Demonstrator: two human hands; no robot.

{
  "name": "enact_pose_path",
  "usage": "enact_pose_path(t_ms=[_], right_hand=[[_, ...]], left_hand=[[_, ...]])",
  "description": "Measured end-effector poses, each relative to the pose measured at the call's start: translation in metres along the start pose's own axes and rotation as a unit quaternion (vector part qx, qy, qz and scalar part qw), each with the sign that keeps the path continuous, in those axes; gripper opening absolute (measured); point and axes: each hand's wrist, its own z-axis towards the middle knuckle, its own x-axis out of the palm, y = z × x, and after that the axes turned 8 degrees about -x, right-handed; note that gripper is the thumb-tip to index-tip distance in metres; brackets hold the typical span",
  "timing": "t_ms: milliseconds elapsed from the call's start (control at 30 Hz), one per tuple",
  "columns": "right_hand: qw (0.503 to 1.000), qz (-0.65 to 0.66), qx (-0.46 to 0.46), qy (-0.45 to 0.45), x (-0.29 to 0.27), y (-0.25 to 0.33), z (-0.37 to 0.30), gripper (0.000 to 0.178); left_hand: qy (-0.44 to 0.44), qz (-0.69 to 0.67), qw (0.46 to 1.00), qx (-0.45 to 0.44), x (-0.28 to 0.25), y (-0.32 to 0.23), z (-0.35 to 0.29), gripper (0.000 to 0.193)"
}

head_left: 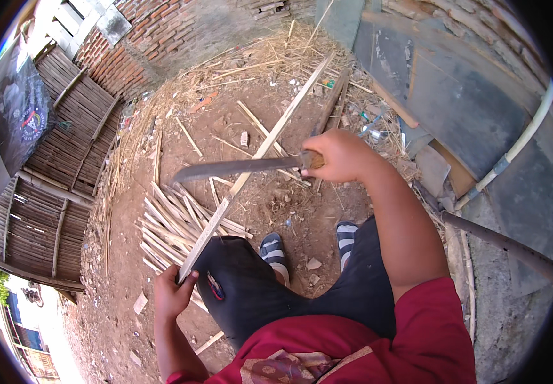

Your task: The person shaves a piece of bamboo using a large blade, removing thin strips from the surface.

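Note:
My left hand (173,294) is closed round the lower end of a long pale strip of split bamboo or wood (207,232). The strip slants up and away to the right, past my left knee. In my right hand (340,157) is the wooden handle of a machete (216,169), its dark blade pointing left. Blade and strip cross near the middle of the strip; how deep the edge sits in it, if at all, I cannot tell. Beside my left leg a pile of similar cut strips (168,224) lies on the ground.
Loose sticks and straw (270,54) litter the dirt ground toward a brick wall (136,45). Woven bamboo panels (65,128) stand at left. Dark sheets (456,96) and a pale pipe (513,153) are at right. My sandalled feet (275,253) are between the pile and the sheets.

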Motion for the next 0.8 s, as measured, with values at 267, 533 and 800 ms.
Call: enact_pose_path(t_ms=[267,533,800], right_hand=[[0.974,0.080,0.140,-0.161,-0.004,-0.065,-0.014,0.056],[0.997,0.059,-0.042,-0.038,0.007,-0.007,0.001,0.044],[0.977,0.114,0.115,-0.136,-0.007,-0.073,-0.012,0.056]], left_hand=[[-0.052,0.035,0.998,0.017,0.005,0.003,-0.002,0.047],[-0.102,0.037,0.994,0.027,0.007,-0.010,0.001,0.049],[-0.150,0.077,0.984,0.055,0.006,0.001,-0.002,0.045]])
